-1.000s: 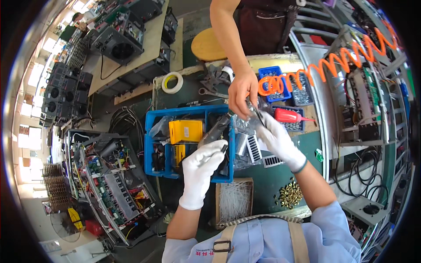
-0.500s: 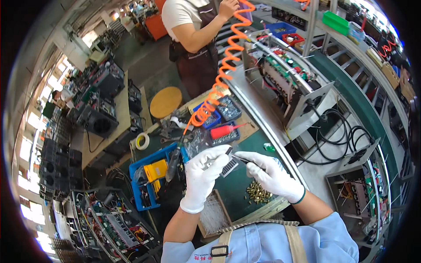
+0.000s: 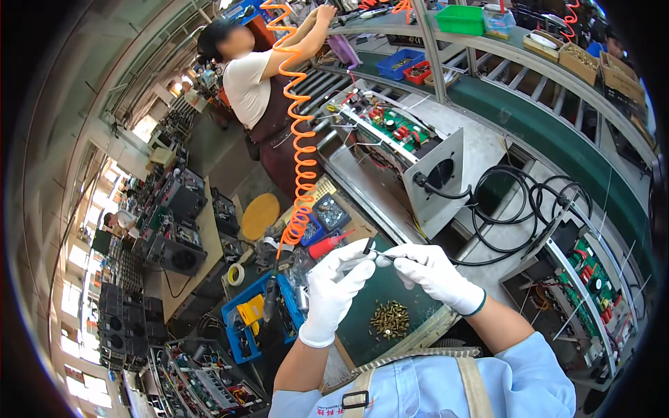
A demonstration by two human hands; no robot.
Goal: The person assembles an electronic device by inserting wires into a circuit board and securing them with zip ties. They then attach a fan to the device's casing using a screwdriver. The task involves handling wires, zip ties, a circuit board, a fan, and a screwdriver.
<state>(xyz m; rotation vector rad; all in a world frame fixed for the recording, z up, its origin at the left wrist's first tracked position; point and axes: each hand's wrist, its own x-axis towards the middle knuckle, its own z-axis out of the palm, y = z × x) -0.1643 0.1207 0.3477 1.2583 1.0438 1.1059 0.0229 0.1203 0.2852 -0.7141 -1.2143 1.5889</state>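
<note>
Both my hands wear white gloves and meet above the green work mat. My left hand is closed, pinching a small black piece upright between thumb and forefinger. Close beside it, my right hand is closed on a thin dark rod-like piece that points toward the left fingertips. Whether the two pieces touch, I cannot tell. Below the hands lies a heap of small brass fittings. A black hand tool hangs from the orange coiled hose left of my left hand.
A blue bin with yellow things stands at the left, near a tape roll. Past my hands are a red bottle and small parts trays. Open electronics units and black cable occupy the right. A co-worker stands beyond.
My view has swung up and to the right, so the co-worker and shelf show more. Both hands stay together, still holding the small pieces. A slotted grey piece by my left fingers is no longer visible.
</note>
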